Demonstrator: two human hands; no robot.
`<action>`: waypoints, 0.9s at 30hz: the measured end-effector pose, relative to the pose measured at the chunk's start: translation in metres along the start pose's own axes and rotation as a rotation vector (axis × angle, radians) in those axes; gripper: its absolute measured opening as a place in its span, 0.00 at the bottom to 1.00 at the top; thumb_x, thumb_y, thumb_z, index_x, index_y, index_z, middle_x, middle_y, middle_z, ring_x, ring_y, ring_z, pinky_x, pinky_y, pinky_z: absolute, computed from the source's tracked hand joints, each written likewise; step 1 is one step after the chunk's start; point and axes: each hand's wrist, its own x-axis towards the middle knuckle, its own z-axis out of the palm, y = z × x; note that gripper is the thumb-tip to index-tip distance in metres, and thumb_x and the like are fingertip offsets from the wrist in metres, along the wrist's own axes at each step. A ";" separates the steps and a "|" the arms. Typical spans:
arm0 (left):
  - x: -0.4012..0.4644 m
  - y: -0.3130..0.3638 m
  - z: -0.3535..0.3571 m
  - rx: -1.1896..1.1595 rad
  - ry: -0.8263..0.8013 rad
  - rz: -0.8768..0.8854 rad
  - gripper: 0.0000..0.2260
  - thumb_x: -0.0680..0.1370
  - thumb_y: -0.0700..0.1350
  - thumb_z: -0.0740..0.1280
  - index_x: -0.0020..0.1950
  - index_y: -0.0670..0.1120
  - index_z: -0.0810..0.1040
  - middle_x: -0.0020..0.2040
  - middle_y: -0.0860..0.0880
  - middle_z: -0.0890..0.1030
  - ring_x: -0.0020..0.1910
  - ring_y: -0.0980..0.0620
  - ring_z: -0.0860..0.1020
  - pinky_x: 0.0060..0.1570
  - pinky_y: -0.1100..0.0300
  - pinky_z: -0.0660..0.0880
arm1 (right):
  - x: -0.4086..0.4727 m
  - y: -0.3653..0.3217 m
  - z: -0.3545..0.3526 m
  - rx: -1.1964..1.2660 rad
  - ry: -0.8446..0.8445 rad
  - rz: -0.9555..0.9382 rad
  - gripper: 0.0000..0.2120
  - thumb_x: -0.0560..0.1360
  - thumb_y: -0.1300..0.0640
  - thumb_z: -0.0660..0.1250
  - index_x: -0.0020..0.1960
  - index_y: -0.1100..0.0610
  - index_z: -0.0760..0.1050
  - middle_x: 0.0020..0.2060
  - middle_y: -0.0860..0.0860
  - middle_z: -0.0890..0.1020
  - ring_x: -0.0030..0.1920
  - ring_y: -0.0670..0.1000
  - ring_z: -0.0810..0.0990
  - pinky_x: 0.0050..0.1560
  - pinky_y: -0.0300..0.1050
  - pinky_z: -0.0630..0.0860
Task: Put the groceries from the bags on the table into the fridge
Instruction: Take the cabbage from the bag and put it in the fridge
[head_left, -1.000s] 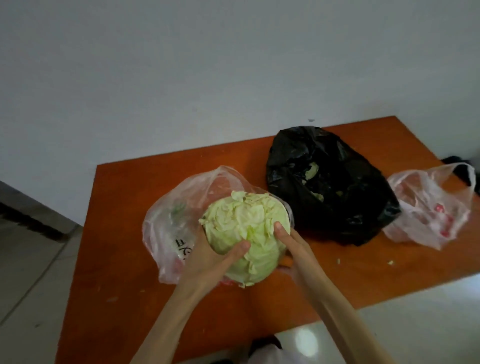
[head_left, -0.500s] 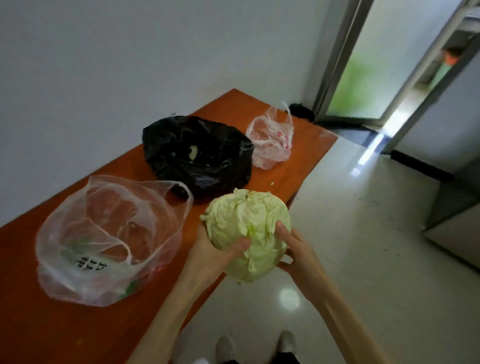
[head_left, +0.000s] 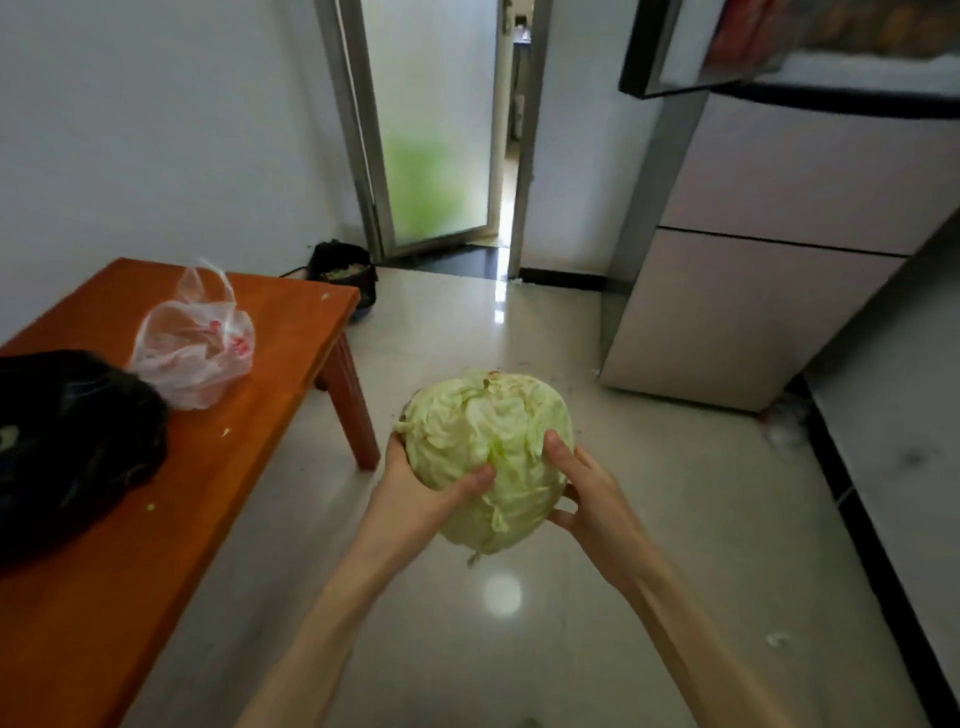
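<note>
A pale green cabbage (head_left: 485, 441) hangs in the air over the floor, held between both hands. My left hand (head_left: 415, 493) grips its left underside with the thumb across the front. My right hand (head_left: 587, 488) grips its right side, thumb on the leaves. The fridge (head_left: 769, 260) stands at the right, its lower doors closed and its top door (head_left: 727, 47) swung open overhead. On the orange table (head_left: 208, 467) at the left lie a black bag (head_left: 67, 441) and a clear plastic bag (head_left: 195, 343).
A glass door (head_left: 436, 130) stands ajar in the far wall. A dark bin (head_left: 345, 267) sits on the floor beyond the table's end. Glossy tiled floor (head_left: 519, 623) stretches between table and fridge. A dark-edged ledge (head_left: 883, 493) runs along the right.
I have turned right, away from the table, carrying the cabbage out over the floor. The first clear bag has left the view and the fridge has come into sight.
</note>
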 end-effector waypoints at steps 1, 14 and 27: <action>0.005 0.005 0.022 0.000 -0.031 0.002 0.53 0.50 0.69 0.75 0.71 0.53 0.61 0.64 0.56 0.75 0.60 0.57 0.75 0.61 0.54 0.73 | -0.001 -0.007 -0.023 -0.001 0.030 -0.015 0.32 0.65 0.38 0.67 0.64 0.53 0.72 0.56 0.49 0.81 0.55 0.48 0.81 0.52 0.49 0.79; 0.134 0.110 0.248 0.077 -0.374 0.214 0.46 0.57 0.64 0.76 0.70 0.53 0.64 0.60 0.58 0.75 0.55 0.60 0.75 0.48 0.69 0.72 | 0.040 -0.091 -0.237 0.105 0.388 -0.184 0.32 0.64 0.36 0.66 0.63 0.52 0.74 0.55 0.49 0.82 0.55 0.50 0.81 0.50 0.50 0.80; 0.350 0.228 0.432 0.025 -0.373 0.291 0.53 0.48 0.68 0.74 0.70 0.51 0.64 0.62 0.54 0.76 0.58 0.54 0.76 0.60 0.52 0.74 | 0.195 -0.246 -0.420 0.064 0.437 -0.372 0.30 0.65 0.41 0.68 0.63 0.53 0.73 0.56 0.50 0.82 0.56 0.50 0.81 0.52 0.51 0.79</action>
